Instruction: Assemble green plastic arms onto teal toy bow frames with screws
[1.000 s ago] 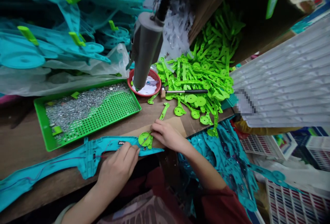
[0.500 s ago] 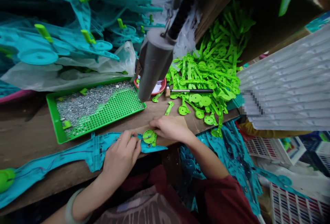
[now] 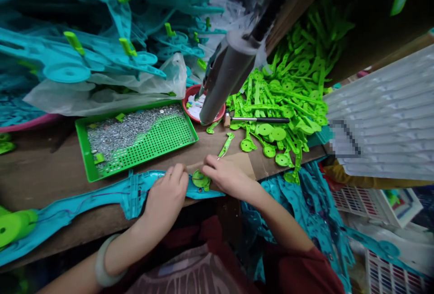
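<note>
A long teal plastic shell (image 3: 84, 201) lies along the near edge of the wooden bench (image 3: 40, 172). My left hand (image 3: 166, 199) rests on it with fingers curled, pressing it down. A small green round part (image 3: 200, 179) sits on the shell's right end. My right hand (image 3: 227, 176) pinches that green part with its fingertips. Thin purple wire runs along the shell.
A green perforated tray (image 3: 159, 138) with several small metal screws lies behind the shell. A grey hanging cylinder tool (image 3: 225, 81) dangles over a red bowl (image 3: 190, 95). A heap of green parts (image 3: 288, 95), a black-handled tool (image 3: 261, 120), and stacked teal shells (image 3: 101, 50) surround the bench.
My left hand slid right along the teal shell, closer to the green part. The camera view shifted, and the hanging tool swung to the right.
</note>
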Action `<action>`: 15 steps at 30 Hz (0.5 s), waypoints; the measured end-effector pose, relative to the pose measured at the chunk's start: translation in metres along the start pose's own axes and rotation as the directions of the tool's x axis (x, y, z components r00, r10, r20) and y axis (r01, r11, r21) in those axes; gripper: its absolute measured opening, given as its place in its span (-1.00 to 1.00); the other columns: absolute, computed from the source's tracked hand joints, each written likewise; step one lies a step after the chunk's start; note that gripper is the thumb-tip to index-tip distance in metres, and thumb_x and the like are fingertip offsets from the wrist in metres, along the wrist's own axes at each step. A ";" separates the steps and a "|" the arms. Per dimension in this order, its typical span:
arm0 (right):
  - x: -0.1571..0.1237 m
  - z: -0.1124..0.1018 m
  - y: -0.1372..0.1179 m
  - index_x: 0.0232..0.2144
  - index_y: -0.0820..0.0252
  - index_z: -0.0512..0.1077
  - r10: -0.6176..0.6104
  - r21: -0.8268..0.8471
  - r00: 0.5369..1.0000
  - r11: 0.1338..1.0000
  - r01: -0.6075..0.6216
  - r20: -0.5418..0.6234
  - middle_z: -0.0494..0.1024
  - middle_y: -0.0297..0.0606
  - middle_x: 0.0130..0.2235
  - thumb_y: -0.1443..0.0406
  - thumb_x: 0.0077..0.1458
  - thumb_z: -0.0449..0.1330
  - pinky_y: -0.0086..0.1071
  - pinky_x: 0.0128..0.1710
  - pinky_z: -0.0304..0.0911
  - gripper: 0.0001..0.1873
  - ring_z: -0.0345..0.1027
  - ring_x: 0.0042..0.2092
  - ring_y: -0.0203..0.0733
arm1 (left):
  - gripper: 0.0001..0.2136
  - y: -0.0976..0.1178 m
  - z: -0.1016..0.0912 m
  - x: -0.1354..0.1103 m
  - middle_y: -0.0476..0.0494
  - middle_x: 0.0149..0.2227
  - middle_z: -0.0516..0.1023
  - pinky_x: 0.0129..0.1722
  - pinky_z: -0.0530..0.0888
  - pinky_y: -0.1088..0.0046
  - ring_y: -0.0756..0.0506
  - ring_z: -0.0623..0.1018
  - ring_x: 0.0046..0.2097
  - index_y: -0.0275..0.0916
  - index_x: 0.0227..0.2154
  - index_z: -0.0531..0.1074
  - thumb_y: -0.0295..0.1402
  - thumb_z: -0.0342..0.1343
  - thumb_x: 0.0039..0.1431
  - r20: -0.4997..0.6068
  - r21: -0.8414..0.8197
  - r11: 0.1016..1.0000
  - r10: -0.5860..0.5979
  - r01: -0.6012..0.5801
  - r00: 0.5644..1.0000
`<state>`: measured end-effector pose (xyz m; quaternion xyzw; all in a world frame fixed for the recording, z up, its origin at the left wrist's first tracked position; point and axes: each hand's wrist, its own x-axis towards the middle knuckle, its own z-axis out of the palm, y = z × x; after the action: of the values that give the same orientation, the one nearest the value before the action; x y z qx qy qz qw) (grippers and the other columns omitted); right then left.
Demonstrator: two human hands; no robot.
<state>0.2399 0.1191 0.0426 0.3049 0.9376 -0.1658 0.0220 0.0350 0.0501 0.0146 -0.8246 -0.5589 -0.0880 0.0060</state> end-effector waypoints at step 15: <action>-0.031 0.028 0.000 0.11 0.39 0.35 -0.218 -0.181 0.932 0.969 0.171 -0.290 0.58 0.01 -0.02 0.45 0.36 -0.06 -0.20 -0.03 0.40 -0.65 0.42 -0.04 -0.05 | -0.78 -0.015 -0.006 0.012 -0.13 -0.25 0.50 -0.20 0.36 0.27 -0.18 0.43 -0.19 -0.21 -0.12 0.48 -0.56 -0.01 0.32 -0.076 -0.069 0.925 0.369 -0.374 0.926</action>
<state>0.2635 0.0921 0.0209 0.2297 0.9651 -0.0455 -0.1175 0.0248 0.0657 0.0207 -0.9118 -0.3882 -0.1337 0.0060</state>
